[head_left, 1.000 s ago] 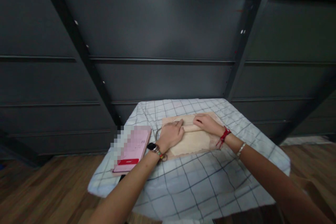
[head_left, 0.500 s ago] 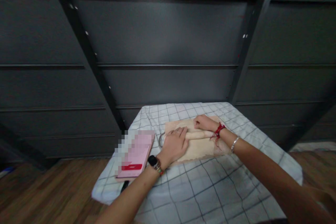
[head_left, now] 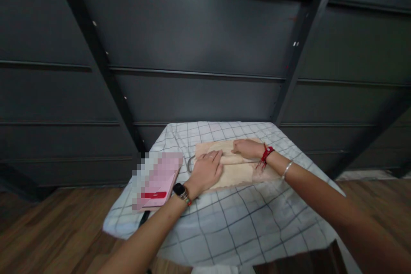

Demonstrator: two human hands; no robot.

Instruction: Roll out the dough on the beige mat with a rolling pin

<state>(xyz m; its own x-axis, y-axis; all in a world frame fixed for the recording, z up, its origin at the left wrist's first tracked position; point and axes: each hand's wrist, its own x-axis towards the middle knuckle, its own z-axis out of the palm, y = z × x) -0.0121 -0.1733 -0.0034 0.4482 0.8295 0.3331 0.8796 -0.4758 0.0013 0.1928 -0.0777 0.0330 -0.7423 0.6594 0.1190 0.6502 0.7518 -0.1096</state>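
A beige, cloth-like sheet (head_left: 237, 176) lies on a table with a white checked cover (head_left: 231, 222). A raised fold or roll (head_left: 239, 160) runs across its middle. My left hand (head_left: 207, 172) lies flat on the sheet's left part, fingers stretched toward the fold. Just above the fold, my right hand (head_left: 247, 149) is closed with its fingers curled down at the sheet. What its fingertips pinch, if anything, is hidden. A thin grey loop (head_left: 189, 163) sticks out at the sheet's left edge, partly behind my left hand.
To the left lies a pink box or book (head_left: 162, 182) with a red label, partly blurred out. A small black object (head_left: 144, 218) pokes out below it. Dark metal panels (head_left: 199, 30) rise behind the table. Something dark brown (head_left: 302, 262) shows at the bottom edge.
The view has shifted slightly, so everything sits a little further left and higher. My right hand has come down closer to the fold. My left hand stays flat on the sheet.
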